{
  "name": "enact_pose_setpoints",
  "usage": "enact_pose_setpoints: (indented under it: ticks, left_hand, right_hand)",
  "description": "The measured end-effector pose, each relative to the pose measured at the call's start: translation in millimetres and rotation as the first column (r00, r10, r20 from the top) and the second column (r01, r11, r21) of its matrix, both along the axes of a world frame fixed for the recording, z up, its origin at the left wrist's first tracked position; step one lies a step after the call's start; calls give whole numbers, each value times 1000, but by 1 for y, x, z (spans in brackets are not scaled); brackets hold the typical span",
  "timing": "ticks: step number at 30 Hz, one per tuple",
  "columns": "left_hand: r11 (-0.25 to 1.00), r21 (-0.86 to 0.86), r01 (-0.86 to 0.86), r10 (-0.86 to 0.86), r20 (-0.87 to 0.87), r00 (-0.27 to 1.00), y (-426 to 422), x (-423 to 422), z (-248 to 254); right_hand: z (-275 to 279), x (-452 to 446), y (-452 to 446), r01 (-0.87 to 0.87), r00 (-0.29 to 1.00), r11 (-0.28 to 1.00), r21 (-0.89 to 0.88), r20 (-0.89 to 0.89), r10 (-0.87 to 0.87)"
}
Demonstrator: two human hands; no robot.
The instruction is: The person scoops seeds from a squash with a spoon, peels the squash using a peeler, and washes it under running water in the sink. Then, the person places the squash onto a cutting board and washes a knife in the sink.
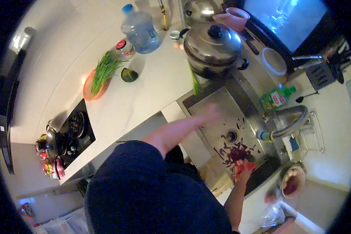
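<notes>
My left hand (212,111) is over the upper part of the steel sink (206,102), smeared by motion, so its fingers cannot be read. At the lower end of the sink, my right hand (241,170) is closed around a small bright red thing (249,168) whose kind I cannot make out. Dark purplish-red peelings (238,154) lie heaped beside that hand. More strips are scattered around the drain (232,135).
A lidded steel pot (212,48) stands beyond the sink, with green stalks (195,80) near it. The faucet (288,124) and a green detergent bottle (277,97) are at the right. Chives (103,72) in an orange basket (88,87) and a water jug (141,33) occupy the counter.
</notes>
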State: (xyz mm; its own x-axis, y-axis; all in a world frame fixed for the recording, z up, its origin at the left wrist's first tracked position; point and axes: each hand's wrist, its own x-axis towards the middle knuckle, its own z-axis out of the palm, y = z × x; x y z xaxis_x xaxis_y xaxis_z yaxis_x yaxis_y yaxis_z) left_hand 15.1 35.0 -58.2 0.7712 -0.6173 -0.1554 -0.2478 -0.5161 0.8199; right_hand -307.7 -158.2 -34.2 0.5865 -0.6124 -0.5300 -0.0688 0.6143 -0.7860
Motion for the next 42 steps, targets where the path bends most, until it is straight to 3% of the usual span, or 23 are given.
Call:
enact_pose_setpoints:
  ticks: [1, 4, 6, 7, 8, 10, 13, 16, 18, 19, 20, 22, 24, 26, 28, 31, 32, 34, 35, 37, 38, 39, 42]
  left_hand:
    - [959, 129, -251, 244, 68, 967, 52, 41, 41]
    - [622, -81, -779, 783, 65, 618, 216, 134, -39]
    - [384, 32, -923, 916, 113, 385, 318, 158, -67]
    - [256, -14, -967, 966, 29, 255, 347, 160, -30]
    - [201, 40, -979, 969, 140, 205, 397, 179, -61]
    - [70, 142, -987, 991, -119, 53, 392, 180, 27]
    - [-51, 87, -995, 952, -298, -75, 437, 227, 7]
    - [-17, 54, -998, 793, -607, -46, 449, 254, 1]
    - [123, -10, -992, 648, -756, 88, 452, 261, 0]
    - [77, 13, -997, 619, -785, 37, 453, 270, -1]
    - [183, -62, -981, 474, -869, 144, 483, 284, -41]
    - [163, 69, -984, 514, -857, 25, 455, 277, -1]
    - [233, 83, -969, 611, -787, 79, 437, 266, 4]
    - [422, -102, -901, 463, -830, 310, 427, 256, -13]
    - [491, -271, -828, 213, -884, 415, 377, 228, 3]
    - [682, -388, -620, -211, -916, 341, 274, 172, 43]
    - [759, -243, -604, -123, -965, 233, 258, 160, 16]
    - [858, -288, -425, -147, -931, 333, 174, 118, 42]
    - [872, -370, -322, -247, -898, 364, 136, 94, 48]
    - [985, -150, -86, -109, -925, 365, 62, 58, 73]
    - [976, -213, -39, -185, -914, 362, 28, 37, 70]
    - [963, -268, 2, -252, -901, 352, -2, 14, 65]
    - [995, -76, 70, -100, -873, 476, -78, -38, 74]
  right_hand:
    - [-10, 27, 18, -2, 1000, 999, 44, 28, 1]
    - [-3, 55, 37, 48, 999, 998, 34, -3, -48]
    - [4, 63, 36, 84, 994, 995, -52, -67, -87]
    - [4, 74, 40, 91, 990, 991, -98, -99, -101]
    - [6, 80, 42, 98, 983, 984, -152, -139, -119]
    - [11, 90, 51, 82, 973, 980, -181, -197, -118]
    - [-5, 103, 64, 109, 977, 974, -198, -158, -141]
    - [8, 116, 86, 111, 980, 971, -212, -141, -143]
    - [35, 130, 107, 156, 962, 967, -202, -190, -195]
    - [45, 136, 112, 200, 948, 963, -181, -213, -237]
    - [49, 134, 116, 206, 945, 958, -197, -215, -247]
    - [38, 122, 119, 236, 927, 947, -216, -243, -287]
    - [39, 107, 122, 295, 897, 928, -229, -268, -351]
    - [53, 100, 133, 354, 870, 906, -233, -272, -410]
    - [48, 80, 136, 462, 859, 866, -193, -147, -491]
    - [58, 55, 141, 667, 745, 741, -76, 82, -662]
    - [53, 35, 143, 710, 704, 702, -55, 73, -706]
    - [24, -13, 127, 781, 622, 624, -10, 87, -778]
    - [-1, -46, 121, 817, 572, 562, -130, 49, -819]
    - [-3, -82, 109, 868, 450, 450, -210, -54, -892]
    - [-4, -101, 99, 880, 387, 400, -255, -100, -916]
    - [-7, -123, 91, 911, 340, 357, -204, -117, -933]
    - [-29, -183, 61, 968, 236, 246, -56, -144, -961]
